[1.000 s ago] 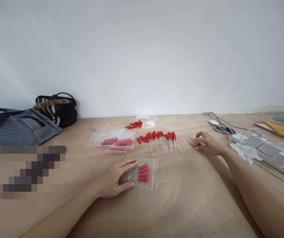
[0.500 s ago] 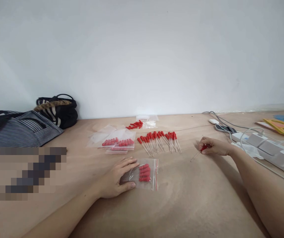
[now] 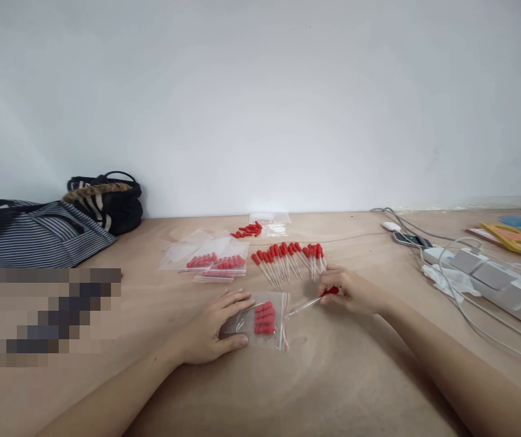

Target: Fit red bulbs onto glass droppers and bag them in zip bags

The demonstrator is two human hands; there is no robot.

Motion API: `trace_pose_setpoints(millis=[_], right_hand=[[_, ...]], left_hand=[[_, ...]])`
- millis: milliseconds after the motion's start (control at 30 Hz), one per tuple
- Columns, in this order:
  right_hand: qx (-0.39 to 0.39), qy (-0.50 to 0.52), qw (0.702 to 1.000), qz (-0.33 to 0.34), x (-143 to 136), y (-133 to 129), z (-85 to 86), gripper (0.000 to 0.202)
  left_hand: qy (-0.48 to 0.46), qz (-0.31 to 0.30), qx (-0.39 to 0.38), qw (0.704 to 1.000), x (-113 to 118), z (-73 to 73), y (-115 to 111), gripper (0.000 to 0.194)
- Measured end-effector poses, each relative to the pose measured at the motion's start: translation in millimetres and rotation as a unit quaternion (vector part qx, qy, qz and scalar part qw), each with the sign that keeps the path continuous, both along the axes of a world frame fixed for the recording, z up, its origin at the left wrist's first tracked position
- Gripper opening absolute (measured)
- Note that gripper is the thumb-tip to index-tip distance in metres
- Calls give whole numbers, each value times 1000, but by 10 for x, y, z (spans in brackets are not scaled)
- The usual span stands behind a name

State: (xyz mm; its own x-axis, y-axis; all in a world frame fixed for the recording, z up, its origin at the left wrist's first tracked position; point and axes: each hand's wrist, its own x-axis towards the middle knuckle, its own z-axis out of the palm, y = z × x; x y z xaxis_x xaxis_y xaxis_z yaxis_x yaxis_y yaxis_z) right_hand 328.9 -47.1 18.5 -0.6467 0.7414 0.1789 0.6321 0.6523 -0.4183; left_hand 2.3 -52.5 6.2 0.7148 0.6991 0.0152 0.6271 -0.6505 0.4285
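My left hand (image 3: 217, 328) lies with its fingers spread on the left part of a clear zip bag (image 3: 246, 340). Several red rubber bulbs (image 3: 264, 318) show inside the bag. Between the fingers of my right hand (image 3: 339, 291) is a glass dropper (image 3: 305, 304) with a red bulb; its thin tip points left, at the bag's red-lined right edge. Behind the bag lie several red-topped droppers (image 3: 282, 261) in a fanned row. To their left, more zip bags (image 3: 217, 258) holding red bulbs overlap each other.
Loose red bulbs (image 3: 247, 230) and a clear bag (image 3: 276, 224) lie near the wall. Striped bag (image 3: 46, 233) and black bag (image 3: 119, 206) stand at left. On the right are a power strip (image 3: 492, 273), cables, a dark device (image 3: 410, 240) and a yellow-framed item (image 3: 515, 240).
My right hand has moved left with the dropper, from the right of the row to near the zip bag's right edge. My left hand has stayed on the bag.
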Motion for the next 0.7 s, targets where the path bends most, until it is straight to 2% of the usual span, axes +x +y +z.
trace_pose_setpoints(millis=[167, 333, 500, 600, 700], right_hand=[[21, -3, 1000, -5, 30, 7, -10, 10], [12, 25, 999, -45, 21, -18, -26, 11], [-24, 76, 994, -81, -217, -100, -172, 12], [-13, 88, 990, -105, -380, -147, -256, 13], [1, 107, 990, -97, -482, -167, -288, 15]], left_hand=[[15, 2, -6, 1000, 9, 27, -12, 58], [14, 4, -2, 1000, 8, 28, -7, 58], [13, 10, -5, 1000, 21, 41, -10, 58], [15, 15, -10, 1000, 31, 49, -19, 60], [17, 13, -9, 1000, 31, 46, -24, 60]])
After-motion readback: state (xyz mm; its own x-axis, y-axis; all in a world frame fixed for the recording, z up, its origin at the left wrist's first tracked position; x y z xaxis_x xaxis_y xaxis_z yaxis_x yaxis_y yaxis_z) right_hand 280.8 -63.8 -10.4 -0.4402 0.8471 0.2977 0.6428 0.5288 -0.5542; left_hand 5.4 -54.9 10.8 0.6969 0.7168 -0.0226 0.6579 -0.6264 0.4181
